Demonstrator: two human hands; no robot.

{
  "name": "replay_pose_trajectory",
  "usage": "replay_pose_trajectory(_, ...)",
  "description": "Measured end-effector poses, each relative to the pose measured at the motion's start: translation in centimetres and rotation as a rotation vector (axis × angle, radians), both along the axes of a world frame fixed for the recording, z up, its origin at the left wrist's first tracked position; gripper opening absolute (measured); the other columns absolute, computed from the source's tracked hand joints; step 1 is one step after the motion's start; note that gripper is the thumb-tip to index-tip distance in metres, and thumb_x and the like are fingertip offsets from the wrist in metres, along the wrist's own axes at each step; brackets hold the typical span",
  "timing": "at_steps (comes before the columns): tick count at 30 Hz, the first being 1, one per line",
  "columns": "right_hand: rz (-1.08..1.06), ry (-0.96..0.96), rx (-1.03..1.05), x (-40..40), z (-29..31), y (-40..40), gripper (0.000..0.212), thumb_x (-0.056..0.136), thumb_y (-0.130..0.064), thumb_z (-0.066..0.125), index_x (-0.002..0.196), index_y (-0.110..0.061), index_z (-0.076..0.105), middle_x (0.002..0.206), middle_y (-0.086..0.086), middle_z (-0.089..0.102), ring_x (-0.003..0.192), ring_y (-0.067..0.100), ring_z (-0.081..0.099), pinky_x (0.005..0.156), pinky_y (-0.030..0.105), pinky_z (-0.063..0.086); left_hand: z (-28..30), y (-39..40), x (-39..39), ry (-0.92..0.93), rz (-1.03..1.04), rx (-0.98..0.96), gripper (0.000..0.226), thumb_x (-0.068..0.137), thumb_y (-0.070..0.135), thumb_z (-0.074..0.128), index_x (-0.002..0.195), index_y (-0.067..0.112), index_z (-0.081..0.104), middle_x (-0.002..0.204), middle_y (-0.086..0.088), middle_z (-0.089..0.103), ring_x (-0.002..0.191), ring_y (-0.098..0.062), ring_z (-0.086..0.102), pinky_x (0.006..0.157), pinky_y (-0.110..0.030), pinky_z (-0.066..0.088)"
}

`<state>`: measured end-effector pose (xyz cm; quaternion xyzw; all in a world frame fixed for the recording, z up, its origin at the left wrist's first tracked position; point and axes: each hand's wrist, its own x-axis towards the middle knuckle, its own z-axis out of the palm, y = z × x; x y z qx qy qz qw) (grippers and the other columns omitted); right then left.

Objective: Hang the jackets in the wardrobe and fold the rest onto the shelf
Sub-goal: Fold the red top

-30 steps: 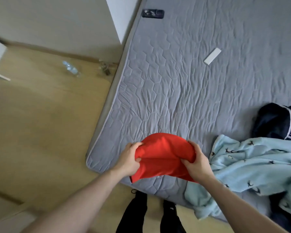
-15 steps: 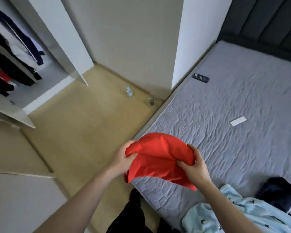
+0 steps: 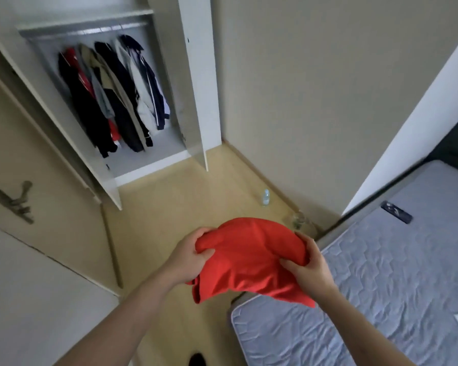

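Both hands (image 3: 249,262) gripping folded red garment (image 3: 251,257), chest-high

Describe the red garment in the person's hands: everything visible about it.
The red garment is a plain orange-red piece of soft, matte fabric, with no print showing. It is bunched and loosely folded, humped on top, with a hemmed edge drooping at the lower left and a corner hanging at the lower right. It is held in the air over the floor by the mattress corner. The left hand grips its left side and the right hand pinches its right; nothing else touches it.
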<state>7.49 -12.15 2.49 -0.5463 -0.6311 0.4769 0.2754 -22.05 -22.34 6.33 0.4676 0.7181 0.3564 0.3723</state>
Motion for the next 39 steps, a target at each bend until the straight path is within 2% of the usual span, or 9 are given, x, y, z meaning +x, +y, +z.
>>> replay_pose_trajectory(4, 0.037, 0.034, 0.069, -9.4, 2.1, 3.6, 0.078, 0.075, -0.024, 0.089, 0.132, -0.057, 0.048, 0.121, -0.022, 0.061, 0.110, 0.007, 0.061, 0.092, 0.028, 0.045, 2.4, 2.1, -9.2, 0.025, 0.045, 0.041, 0.046, 0.095, 0.013, 0.066, 0.129, 0.043, 0.060, 0.125, 0.021, 0.064, 0.111, 0.000, 0.063, 0.099, -0.027, 0.054)
replay_pose_trajectory(9, 0.103, 0.074, 0.114, -19.0, 5.1, 8.6, 0.077, 0.078, -0.027, 0.087, 0.136, -0.056, 0.046, 0.122, -0.022, 0.062, 0.104, -0.009, 0.058, 0.081, 0.017, 0.046, 5.7, 5.6, -18.5, 0.079, 0.054, 0.099, 0.043, 0.096, 0.019, 0.065, 0.128, 0.046, 0.058, 0.124, 0.024, 0.063, 0.109, 0.003, 0.062, 0.095, -0.025, 0.055)
replay_pose_trajectory(14, 0.156, 0.098, 0.153, -27.0, 7.5, 14.8, 0.077, 0.079, -0.025, 0.087, 0.140, -0.049, 0.047, 0.127, -0.015, 0.062, 0.112, 0.009, 0.062, 0.094, 0.030, 0.048, 8.6, 10.1, -25.8, 0.099, 0.103, 0.147, 0.043, 0.096, 0.016, 0.066, 0.126, 0.045, 0.060, 0.122, 0.021, 0.064, 0.108, -0.002, 0.063, 0.090, -0.022, 0.054)
replay_pose_trajectory(18, 0.193, 0.124, 0.205, -33.4, 8.7, 20.9, 0.078, 0.076, -0.029, 0.089, 0.129, -0.064, 0.044, 0.123, -0.029, 0.059, 0.109, -0.007, 0.059, 0.090, 0.025, 0.048, 10.6, 14.6, -31.3, 0.126, 0.144, 0.163, 0.041, 0.096, 0.015, 0.068, 0.122, 0.045, 0.061, 0.120, 0.018, 0.065, 0.109, -0.006, 0.064, 0.092, -0.026, 0.054)
replay_pose_trajectory(22, 0.245, 0.212, 0.205, -40.2, 9.8, 27.9, 0.080, 0.076, -0.021, 0.090, 0.135, -0.054, 0.048, 0.124, -0.027, 0.059, 0.115, 0.001, 0.061, 0.101, 0.035, 0.051, 12.5, 20.1, -37.2, 0.184, 0.171, 0.149, 0.042, 0.098, 0.019, 0.066, 0.132, 0.042, 0.059, 0.126, 0.015, 0.063, 0.113, -0.009, 0.062, 0.099, -0.034, 0.054)
replay_pose_trajectory(28, 0.328, 0.256, 0.219, -49.6, 13.5, 38.1, 0.074, 0.061, -0.048, 0.085, 0.120, -0.070, 0.047, 0.123, -0.027, 0.062, 0.108, -0.002, 0.064, 0.089, 0.027, 0.055, 16.0, 27.9, -45.1, 0.177, 0.265, 0.166, 0.042, 0.098, 0.020, 0.066, 0.133, 0.042, 0.059, 0.126, 0.011, 0.065, 0.113, -0.014, 0.064, 0.101, -0.041, 0.055)
replay_pose_trajectory(33, 0.464, 0.255, 0.253, -58.6, 17.5, 44.5, 0.076, 0.072, -0.040, 0.088, 0.133, -0.058, 0.046, 0.125, -0.026, 0.061, 0.111, 0.007, 0.064, 0.092, 0.035, 0.055, 19.1, 31.4, -52.1, 0.214, 0.349, 0.223, 0.043, 0.098, 0.020, 0.067, 0.133, 0.042, 0.058, 0.125, 0.012, 0.064, 0.113, -0.012, 0.064, 0.098, -0.037, 0.054)
replay_pose_trajectory(38, 0.537, 0.302, 0.299, -68.2, 20.6, 48.8, 0.074, 0.078, -0.027, 0.089, 0.133, -0.054, 0.048, 0.122, -0.029, 0.058, 0.100, -0.005, 0.063, 0.073, 0.012, 0.052, 21.8, 34.2, -60.0, 0.266, 0.396, 0.274, 0.041, 0.098, 0.019, 0.067, 0.124, 0.049, 0.056, 0.118, 0.020, 0.064, 0.104, -0.003, 0.063, 0.081, -0.017, 0.049)
replay_pose_trajectory(39, 0.549, 0.311, 0.305, -70.1, 21.1, 49.6, 0.073, 0.079, -0.026, 0.089, 0.133, -0.053, 0.048, 0.122, -0.028, 0.058, 0.101, -0.003, 0.063, 0.072, 0.013, 0.051, 22.3, 34.7, -61.7, 0.279, 0.397, 0.282, 0.041, 0.098, 0.019, 0.067, 0.125, 0.049, 0.056, 0.118, 0.020, 0.064, 0.104, -0.002, 0.063, 0.079, -0.015, 0.048)
